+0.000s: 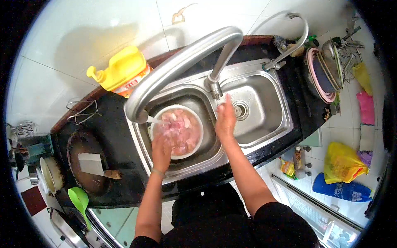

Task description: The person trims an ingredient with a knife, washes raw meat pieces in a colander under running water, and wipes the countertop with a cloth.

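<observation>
A white bowl (201, 138) stands in the left basin of the steel sink (165, 178). Pieces of raw pink meat (182, 134) fill it, in cloudy water. My left hand (161, 149) is at the bowl's near left side, fingers stretched over the rim towards the meat and somewhat blurred. Water runs from the tall curved faucet (186, 53) into the bowl. My right hand (226, 122) is raised over the divider between the basins, fingers extended and holding nothing. Its fingertips are close to the faucet's lever (217, 95); whether they touch it I cannot tell.
A yellow jug (126, 68) stands behind the sink at left. On the left counter, a cleaver (93, 164) lies on a round dark board (78, 144), near a green ladle (78, 198). A smaller tap (275, 64) and stacked basins (318, 76) are at right.
</observation>
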Action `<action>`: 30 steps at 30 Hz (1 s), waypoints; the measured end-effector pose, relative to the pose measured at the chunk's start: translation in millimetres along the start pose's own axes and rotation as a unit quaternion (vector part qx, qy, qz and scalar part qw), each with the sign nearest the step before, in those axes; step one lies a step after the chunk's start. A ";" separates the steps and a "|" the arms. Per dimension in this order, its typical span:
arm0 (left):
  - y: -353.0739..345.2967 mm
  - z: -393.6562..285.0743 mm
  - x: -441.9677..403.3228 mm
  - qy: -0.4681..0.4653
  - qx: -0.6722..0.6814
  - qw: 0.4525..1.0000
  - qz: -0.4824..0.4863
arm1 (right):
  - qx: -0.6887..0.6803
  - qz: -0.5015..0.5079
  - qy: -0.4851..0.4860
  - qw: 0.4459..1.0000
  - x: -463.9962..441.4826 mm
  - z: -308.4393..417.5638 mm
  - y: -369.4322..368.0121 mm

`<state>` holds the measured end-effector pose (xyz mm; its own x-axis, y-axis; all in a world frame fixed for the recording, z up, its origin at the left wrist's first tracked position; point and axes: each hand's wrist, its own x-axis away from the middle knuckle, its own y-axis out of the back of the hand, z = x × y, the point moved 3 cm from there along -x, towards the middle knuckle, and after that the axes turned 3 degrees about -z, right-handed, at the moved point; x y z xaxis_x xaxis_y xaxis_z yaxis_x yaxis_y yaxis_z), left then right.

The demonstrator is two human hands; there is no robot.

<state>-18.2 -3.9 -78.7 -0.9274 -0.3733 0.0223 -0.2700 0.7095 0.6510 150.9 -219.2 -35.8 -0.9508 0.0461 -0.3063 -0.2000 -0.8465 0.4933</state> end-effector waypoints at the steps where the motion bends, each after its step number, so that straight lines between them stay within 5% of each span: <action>1: 2.0 -0.5 6.7 -0.010 -0.002 1.000 -0.004 | 0.016 0.008 0.089 0.996 -8.5 2.0 -13.1; 2: 2.8 0.7 12.7 0.003 0.000 1.000 -0.003 | 0.034 0.015 0.175 0.984 -11.9 5.9 -27.1; 3: 6.4 -5.7 13.8 0.014 0.002 1.000 -0.001 | 0.095 0.105 0.084 0.986 -17.1 12.7 -33.3; 7: 29.7 -28.3 26.5 0.038 0.074 0.997 0.007 | 0.053 0.122 0.100 0.986 -28.2 25.5 -17.3; 11: 71.6 -41.4 38.3 -0.008 0.007 1.000 0.018 | 0.112 0.224 0.001 0.968 -17.9 35.2 15.8; 18: 127.8 -32.3 57.6 0.020 0.008 1.000 0.002 | 0.051 0.142 -0.065 0.986 48.2 3.5 86.5; 21: 136.6 -26.2 59.8 -0.040 -0.019 0.999 -0.021 | 0.063 0.115 -0.117 0.984 73.6 -3.9 129.1; 26: 142.2 -43.9 46.6 -0.065 -0.003 0.998 -0.001 | 0.168 0.001 -0.077 0.983 105.6 -23.0 189.9; 28: 139.5 -53.4 40.2 -0.086 0.102 0.991 0.009 | 0.223 -0.060 -0.003 0.973 115.9 -24.4 213.3; 30: 134.9 -63.0 33.8 -0.060 0.098 0.993 0.024 | 0.074 -0.063 -0.144 0.985 131.6 -34.3 228.5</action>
<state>-69.6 41.5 57.6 -0.9615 -0.2706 -0.0482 -0.2588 0.8324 0.4901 -11.8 -424.8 8.6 -0.9399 0.3123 -0.1384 -0.3319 -0.7396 0.5855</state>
